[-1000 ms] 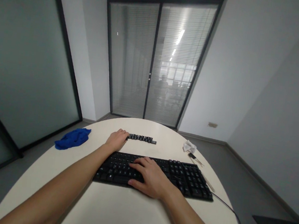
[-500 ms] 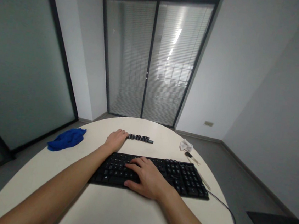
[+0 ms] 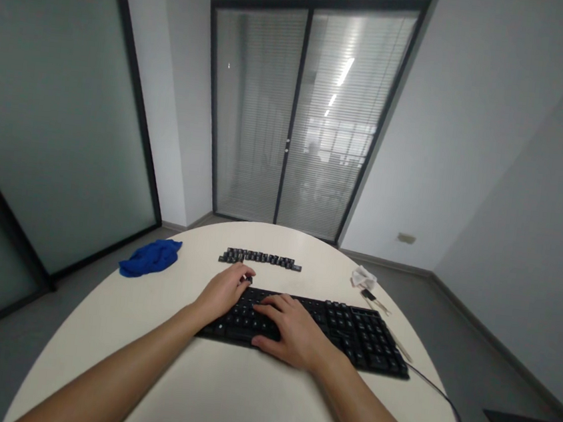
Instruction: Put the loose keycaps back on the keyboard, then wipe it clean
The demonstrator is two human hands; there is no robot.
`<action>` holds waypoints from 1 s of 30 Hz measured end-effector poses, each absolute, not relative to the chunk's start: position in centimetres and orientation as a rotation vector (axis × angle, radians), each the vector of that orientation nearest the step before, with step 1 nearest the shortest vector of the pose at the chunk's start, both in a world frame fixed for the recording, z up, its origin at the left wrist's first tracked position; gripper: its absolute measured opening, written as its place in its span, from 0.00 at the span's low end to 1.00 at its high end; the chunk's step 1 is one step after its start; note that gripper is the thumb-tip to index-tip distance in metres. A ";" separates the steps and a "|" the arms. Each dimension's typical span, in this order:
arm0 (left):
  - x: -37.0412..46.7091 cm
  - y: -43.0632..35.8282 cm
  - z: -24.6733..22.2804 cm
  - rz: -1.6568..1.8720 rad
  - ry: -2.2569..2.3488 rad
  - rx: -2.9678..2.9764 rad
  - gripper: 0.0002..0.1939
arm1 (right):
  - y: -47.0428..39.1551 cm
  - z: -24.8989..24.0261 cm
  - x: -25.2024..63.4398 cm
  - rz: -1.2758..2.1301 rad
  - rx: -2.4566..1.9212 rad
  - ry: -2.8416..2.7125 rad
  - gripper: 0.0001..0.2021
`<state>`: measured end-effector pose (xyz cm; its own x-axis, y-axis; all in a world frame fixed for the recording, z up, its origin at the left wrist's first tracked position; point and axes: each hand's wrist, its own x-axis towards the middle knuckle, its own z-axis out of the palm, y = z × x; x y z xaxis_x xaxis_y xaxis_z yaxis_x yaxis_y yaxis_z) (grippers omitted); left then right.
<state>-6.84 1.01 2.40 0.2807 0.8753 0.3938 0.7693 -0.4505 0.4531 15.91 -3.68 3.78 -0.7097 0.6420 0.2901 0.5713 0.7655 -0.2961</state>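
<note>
A black keyboard (image 3: 363,337) lies on the round table. Over its upper left corner, my left hand (image 3: 225,289) pinches a small dark keycap (image 3: 249,279) between thumb and fingers. Across the middle keys rests my right hand (image 3: 293,333), its fingers apart and the thumb near the front edge; the keys beneath it are hidden. Beyond the keyboard, several loose black keycaps (image 3: 261,257) stand in rows on the tabletop.
A blue cloth (image 3: 152,258) lies at the left of the white table (image 3: 221,399). To the right are a crumpled white tissue (image 3: 364,277), a small brush (image 3: 375,300) and a thin stick (image 3: 401,346). The keyboard's cable (image 3: 436,388) runs over the right edge.
My left hand has come back from the loose keycap rows to the keyboard, with a keycap in its fingers. My right hand stays on the keys. The view has shifted slightly left.
</note>
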 end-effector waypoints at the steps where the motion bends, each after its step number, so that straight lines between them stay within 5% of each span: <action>1: -7.0 0.4 2.1 0.941 1.514 2.332 0.10 | -3.7 3.8 15.9 0.261 -0.927 -2.583 0.26; 30: -8.4 -2.6 1.3 0.995 1.284 2.295 0.07 | -3.8 4.1 15.7 0.307 -0.938 -2.593 0.25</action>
